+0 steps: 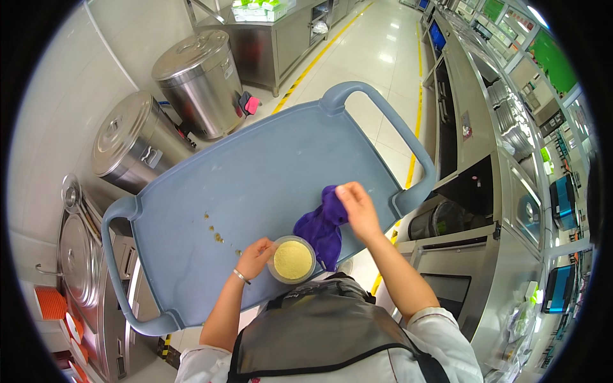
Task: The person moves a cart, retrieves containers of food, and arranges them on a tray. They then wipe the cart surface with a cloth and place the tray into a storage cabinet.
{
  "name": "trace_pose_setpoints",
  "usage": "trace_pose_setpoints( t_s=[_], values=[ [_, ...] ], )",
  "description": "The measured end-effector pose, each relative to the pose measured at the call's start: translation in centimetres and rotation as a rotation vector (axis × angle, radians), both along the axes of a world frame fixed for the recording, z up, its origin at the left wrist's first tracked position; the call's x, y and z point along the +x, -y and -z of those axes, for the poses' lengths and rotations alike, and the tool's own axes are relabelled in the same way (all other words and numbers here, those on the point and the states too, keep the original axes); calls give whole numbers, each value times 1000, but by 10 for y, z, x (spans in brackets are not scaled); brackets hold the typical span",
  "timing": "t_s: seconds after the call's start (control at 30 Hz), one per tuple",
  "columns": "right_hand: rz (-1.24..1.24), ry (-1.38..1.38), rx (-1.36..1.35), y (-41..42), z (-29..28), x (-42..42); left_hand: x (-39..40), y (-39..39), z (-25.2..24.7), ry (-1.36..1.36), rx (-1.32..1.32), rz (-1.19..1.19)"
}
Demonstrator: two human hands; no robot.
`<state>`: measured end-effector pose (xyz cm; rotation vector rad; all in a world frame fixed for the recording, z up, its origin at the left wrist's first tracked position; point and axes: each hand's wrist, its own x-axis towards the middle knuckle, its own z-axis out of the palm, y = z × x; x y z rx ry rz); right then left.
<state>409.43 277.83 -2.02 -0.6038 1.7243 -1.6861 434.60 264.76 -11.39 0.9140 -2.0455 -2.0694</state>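
Note:
My left hand (256, 258) grips the rim of a clear round tub (293, 259) filled with pale yellow powder or fine granules. The tub is at the near edge of a blue-grey plastic trolley top (249, 177), close to my apron (325, 330). Pinched in my right hand (358, 210) is the upper end of a crumpled purple cloth (322, 230). Its lower part spreads beside the tub, down to the trolley's near edge. Several small yellowish-brown wet spots (218, 237) mark the trolley top left of the tub.
Raised handles (113, 268) bend up at both trolley ends. Two lidded steel drums (201, 81) stand beyond its far side, by the wall. Steel counters (474, 143) run along the right. Orange stacked containers (51, 302) sit at lower left. A tiled aisle (383, 52) with yellow floor lines stretches ahead.

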Motion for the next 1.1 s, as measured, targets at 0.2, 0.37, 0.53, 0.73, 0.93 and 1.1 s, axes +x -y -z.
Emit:
trace_pose_setpoints(
  t_s=[0.2, 0.37, 0.53, 0.73, 0.93, 1.1],
  values=[
    [-575, -267, 145, 33, 34, 34, -9, 11, 4, -63, -104, 4],
    [-828, -560, 93, 54, 45, 39, -10, 13, -13, 52, -289, 75],
    [-967, -748, 122, 64, 48, 35, -21, 13, -22, 98, -619, 137],
    [-1164, -906, 139, 87, 50, 41, -16, 16, -19, 23, -771, 97],
    [-1067, -743, 266, 68, 46, 23, -17, 4, -16, 20, -793, -9],
    [-863, -601, 458, 16, 42, 34, -5, -15, -4, 51, -710, -221]
  ],
)
